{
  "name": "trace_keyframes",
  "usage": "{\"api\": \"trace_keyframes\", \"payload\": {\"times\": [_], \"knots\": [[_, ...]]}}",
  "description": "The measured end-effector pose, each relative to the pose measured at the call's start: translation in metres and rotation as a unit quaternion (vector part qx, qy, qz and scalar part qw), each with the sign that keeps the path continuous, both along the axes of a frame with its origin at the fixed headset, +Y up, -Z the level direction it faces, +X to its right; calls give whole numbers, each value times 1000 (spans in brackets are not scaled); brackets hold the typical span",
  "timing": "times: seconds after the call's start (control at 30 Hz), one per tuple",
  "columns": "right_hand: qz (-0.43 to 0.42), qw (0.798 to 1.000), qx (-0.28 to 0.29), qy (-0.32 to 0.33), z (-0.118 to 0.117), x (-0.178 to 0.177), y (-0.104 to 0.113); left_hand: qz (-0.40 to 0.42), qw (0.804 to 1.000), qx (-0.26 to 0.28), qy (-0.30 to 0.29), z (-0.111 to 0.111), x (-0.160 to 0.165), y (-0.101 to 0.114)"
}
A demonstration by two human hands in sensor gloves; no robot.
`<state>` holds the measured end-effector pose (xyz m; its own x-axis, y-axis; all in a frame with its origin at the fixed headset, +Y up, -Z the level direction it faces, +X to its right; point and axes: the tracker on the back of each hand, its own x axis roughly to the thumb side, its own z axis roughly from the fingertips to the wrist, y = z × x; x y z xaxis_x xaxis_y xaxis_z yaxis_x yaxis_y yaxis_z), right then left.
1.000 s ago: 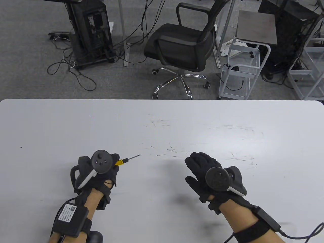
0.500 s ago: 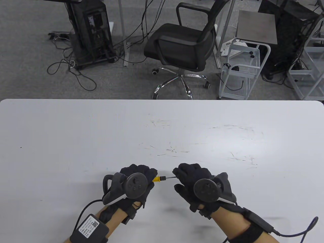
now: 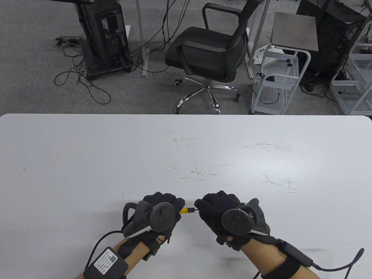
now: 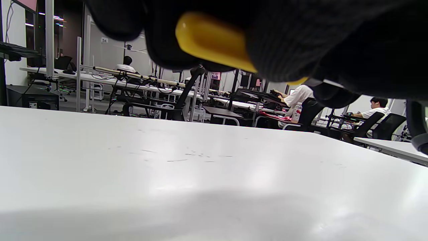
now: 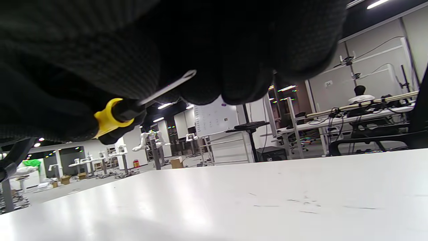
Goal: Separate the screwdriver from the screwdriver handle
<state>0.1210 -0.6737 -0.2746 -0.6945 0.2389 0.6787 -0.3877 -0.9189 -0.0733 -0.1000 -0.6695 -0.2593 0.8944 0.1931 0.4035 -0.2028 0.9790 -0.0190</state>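
A small screwdriver with a yellow handle (image 3: 183,210) and a thin metal shaft (image 5: 167,87) is held level above the white table (image 3: 186,151) near its front edge. My left hand (image 3: 162,207) grips the yellow handle (image 4: 210,42), most of it hidden inside the fist. My right hand (image 3: 215,207) closes its fingers (image 5: 234,67) around the shaft just right of the black collar (image 3: 190,209). In the right wrist view the shaft's tip pokes out between the fingers. The two hands are almost touching.
A black office chair (image 3: 209,55) stands behind the table's far edge. A white wire trolley (image 3: 276,78) and computer towers (image 3: 104,37) stand on the floor beyond. The table top shows faint scratch marks (image 3: 197,173).
My left hand carried the screwdriver from the left toward the middle front. My right hand came in and took the shaft. The hands have since drawn closer, hiding more of the shaft.
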Motion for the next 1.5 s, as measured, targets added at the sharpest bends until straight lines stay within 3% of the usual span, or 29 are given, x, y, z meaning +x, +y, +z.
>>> {"api": "trace_keyframes", "payload": {"times": [0.57, 1.07, 1.2, 1.5], "knots": [[4, 1000, -14, 16, 2, -6, -3, -4, 1000, -11, -11, 4, 8, -3], [-18, 997, -63, -46, -18, 32, 9, -16, 999, 9, 40, -9, -23, 8], [17, 994, -94, -55, -23, 31, 0, -12, 999, 12, 42, -7, -24, 11], [118, 975, -167, -91, -38, 26, -43, -14, 999, 6, 44, -8, -25, 12]]}}
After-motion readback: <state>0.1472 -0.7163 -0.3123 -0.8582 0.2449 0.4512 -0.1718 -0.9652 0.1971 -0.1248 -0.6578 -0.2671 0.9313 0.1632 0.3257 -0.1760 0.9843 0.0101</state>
